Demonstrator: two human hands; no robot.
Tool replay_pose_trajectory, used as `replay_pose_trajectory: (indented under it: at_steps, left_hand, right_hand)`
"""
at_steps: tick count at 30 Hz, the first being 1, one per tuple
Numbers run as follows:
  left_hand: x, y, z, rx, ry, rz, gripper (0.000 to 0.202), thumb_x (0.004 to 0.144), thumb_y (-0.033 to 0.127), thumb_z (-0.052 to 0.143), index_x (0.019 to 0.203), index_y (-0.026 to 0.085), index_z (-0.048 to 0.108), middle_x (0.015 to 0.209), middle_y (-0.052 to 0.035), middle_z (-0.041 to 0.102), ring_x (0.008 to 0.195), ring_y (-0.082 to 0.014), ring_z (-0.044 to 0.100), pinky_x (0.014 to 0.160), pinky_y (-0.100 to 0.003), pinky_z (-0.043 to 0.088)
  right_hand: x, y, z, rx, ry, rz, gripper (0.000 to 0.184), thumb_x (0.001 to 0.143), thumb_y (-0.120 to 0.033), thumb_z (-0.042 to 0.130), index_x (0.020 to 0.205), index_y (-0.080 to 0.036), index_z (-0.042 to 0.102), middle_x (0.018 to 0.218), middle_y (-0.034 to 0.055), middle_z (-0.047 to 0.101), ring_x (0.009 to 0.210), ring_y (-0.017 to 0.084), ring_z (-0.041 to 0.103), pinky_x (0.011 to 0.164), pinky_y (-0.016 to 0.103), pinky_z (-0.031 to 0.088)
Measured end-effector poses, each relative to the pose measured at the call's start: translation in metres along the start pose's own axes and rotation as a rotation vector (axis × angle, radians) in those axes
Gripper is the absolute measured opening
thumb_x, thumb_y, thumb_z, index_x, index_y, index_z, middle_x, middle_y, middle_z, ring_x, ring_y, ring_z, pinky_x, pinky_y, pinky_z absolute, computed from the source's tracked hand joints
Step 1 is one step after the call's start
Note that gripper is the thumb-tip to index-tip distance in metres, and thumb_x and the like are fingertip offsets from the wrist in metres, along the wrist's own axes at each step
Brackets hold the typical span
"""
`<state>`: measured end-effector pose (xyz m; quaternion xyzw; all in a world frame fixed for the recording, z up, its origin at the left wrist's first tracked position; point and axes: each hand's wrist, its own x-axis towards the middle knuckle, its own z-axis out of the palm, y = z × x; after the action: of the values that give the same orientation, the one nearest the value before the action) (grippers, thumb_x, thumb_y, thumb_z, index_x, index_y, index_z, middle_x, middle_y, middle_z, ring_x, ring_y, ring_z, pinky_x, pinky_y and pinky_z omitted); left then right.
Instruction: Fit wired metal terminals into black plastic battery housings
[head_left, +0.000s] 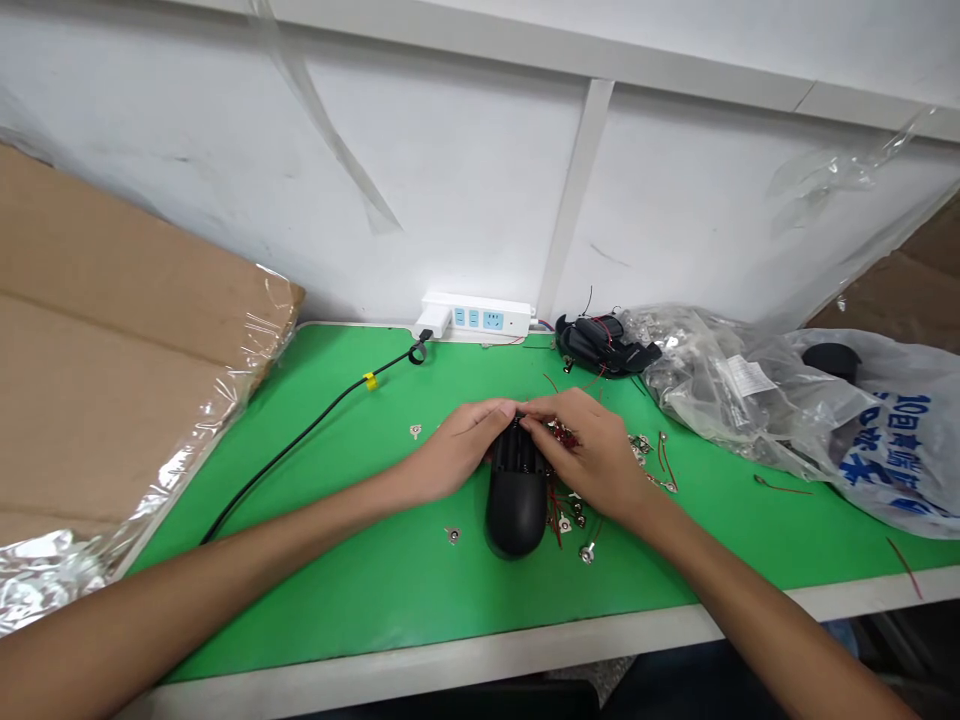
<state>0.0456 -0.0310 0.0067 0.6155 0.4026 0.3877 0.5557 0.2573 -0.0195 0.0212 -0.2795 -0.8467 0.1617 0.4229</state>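
A black rounded plastic housing (516, 515) lies on the green mat, its smooth domed end toward me. Its far half is an open slotted compartment that looks like a battery bay. My left hand (465, 445) is closed around the housing's far left edge, thumb at the top end. From the other side my right hand (589, 450) reaches in, its thumb and index finger pinched at the far end of the compartment. Whatever small part may be between those fingertips is hidden. Small metal battery contacts (565, 522) with red wires lie beside and under my right hand.
A white power strip (480, 318) with a plugged-in black cable (304, 432) stands against the wall. Black plastic parts (600, 343) and clear bags (720, 385) lie back right. Cardboard (112, 350) leans at left. Loose contacts (453, 535) dot the green mat (360, 590).
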Motion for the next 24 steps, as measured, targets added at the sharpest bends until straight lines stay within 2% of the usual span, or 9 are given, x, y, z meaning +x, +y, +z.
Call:
replay_pose_trajectory:
  at_steps: [9,15,20,24]
  left_hand:
    - [-0.0007,0.0036,-0.0002,-0.019,0.015,-0.035,0.051,0.102,0.063,0.052,0.099,0.016,0.071,0.081,-0.0018,0.059,0.074,-0.017,0.045,0.066,-0.028,0.038]
    - [0.0002,0.0063,0.002,-0.011,-0.027,-0.003,0.043,0.105,0.054,0.055,0.104,0.016,0.074,0.101,-0.0055,0.072,0.096,-0.0214,0.059,0.091,-0.033,0.046]
    - [0.0001,0.0068,0.0028,-0.002,0.006,-0.015,0.045,0.104,0.056,0.056,0.11,0.016,0.075,0.104,-0.0061,0.073,0.097,-0.0221,0.061,0.09,-0.033,0.047]
    - [0.0002,0.0077,0.0032,-0.038,0.024,-0.032,0.046,0.102,0.057,0.058,0.112,0.016,0.075,0.098,-0.0059,0.071,0.092,-0.0214,0.06,0.083,-0.031,0.047]
  right_hand:
    - [0.0006,-0.0003,0.0014,-0.003,0.014,0.064,0.016,0.103,-0.02,0.067,0.118,-0.025,0.073,0.105,0.0049,0.079,0.098,0.022,0.073,0.087,0.039,0.058]
    - [-0.0015,-0.0021,0.0019,-0.009,0.023,0.124,0.013,0.103,-0.026,0.068,0.114,-0.026,0.074,0.104,0.0048,0.08,0.096,0.023,0.074,0.086,0.04,0.059]
    - [-0.001,-0.0004,-0.0005,-0.02,0.016,0.125,0.014,0.101,-0.027,0.069,0.114,-0.025,0.071,0.104,0.0059,0.078,0.095,0.024,0.073,0.085,0.039,0.057]
    - [0.0025,-0.0001,-0.005,-0.001,-0.012,0.106,0.009,0.099,-0.02,0.067,0.107,-0.024,0.068,0.099,0.0054,0.074,0.094,0.023,0.069,0.083,0.037,0.055]
